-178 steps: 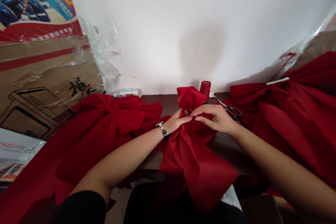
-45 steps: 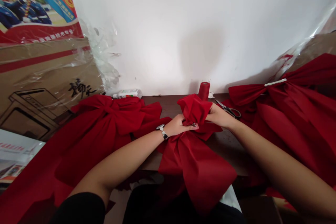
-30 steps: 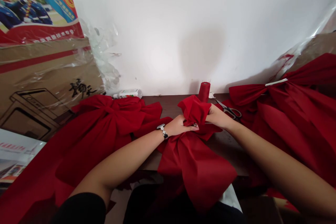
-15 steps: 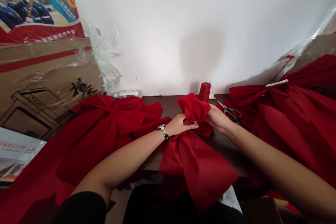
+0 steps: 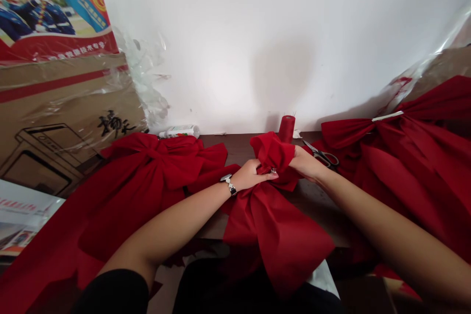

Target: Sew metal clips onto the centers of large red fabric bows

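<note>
Bunched red fabric (image 5: 274, 225) hangs from my hands over the table edge toward my lap, its wide tail spread at the bottom. My left hand (image 5: 252, 175), with a watch (image 5: 228, 182) on the wrist, is closed around the gathered middle, thumb lying across the front. A small shiny ring (image 5: 273, 170) shows near the fingertips. Behind the upper ruffle, my right hand (image 5: 305, 163) touches the right side of the same cloth; its fingers are hidden by the folds.
A red thread spool (image 5: 286, 128) with needles on top stands near the wall. Scissors (image 5: 322, 154) lie right of it. Large red bows (image 5: 147, 162) flank me, beside a cardboard box (image 5: 62, 122). A white tube (image 5: 180, 131) rests at the back left of the dark table (image 5: 235, 143).
The upper ruffle and my right hand have shifted very slightly. My left hand stays in place on the gathered cloth.
</note>
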`<state>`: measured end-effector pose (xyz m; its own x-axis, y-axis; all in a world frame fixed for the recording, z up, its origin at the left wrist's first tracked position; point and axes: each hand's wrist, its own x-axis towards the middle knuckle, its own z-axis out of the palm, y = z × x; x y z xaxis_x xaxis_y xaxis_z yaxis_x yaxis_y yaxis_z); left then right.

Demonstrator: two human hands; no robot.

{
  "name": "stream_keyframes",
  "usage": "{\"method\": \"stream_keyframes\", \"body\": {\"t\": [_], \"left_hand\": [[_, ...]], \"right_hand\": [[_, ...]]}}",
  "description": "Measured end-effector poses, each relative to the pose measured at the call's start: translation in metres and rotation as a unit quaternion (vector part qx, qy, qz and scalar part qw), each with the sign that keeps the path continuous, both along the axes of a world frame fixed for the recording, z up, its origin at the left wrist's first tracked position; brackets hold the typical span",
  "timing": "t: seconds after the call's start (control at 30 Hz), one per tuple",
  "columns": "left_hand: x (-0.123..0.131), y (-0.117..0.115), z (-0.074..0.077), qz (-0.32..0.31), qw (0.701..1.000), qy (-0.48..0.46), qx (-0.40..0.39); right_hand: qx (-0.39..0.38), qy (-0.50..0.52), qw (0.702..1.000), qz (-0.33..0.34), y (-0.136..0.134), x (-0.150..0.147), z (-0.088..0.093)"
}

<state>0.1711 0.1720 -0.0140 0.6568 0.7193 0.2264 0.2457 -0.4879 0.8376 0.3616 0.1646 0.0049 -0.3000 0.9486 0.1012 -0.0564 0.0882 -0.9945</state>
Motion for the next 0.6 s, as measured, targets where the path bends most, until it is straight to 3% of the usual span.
{"method": "stream_keyframes", "body": {"t": [0.23,0.37,0.6], "left_hand": [[0.0,0.004,-0.005,0.01,1.0,0.013,0.017],[0.0,0.003,-0.004,0.019,0.999,0.036,0.035],[0.001,0.0,-0.002,0.019,0.998,0.044,0.045]], "right_hand": [[0.0,-0.034,0.999,-0.015,-0.004,-0.003,0.001],[0.043,-0.073,0.996,-0.031,-0.004,-0.003,0.002],[0.107,-0.094,0.99,0.007,0.005,0.007,-0.001]]}}
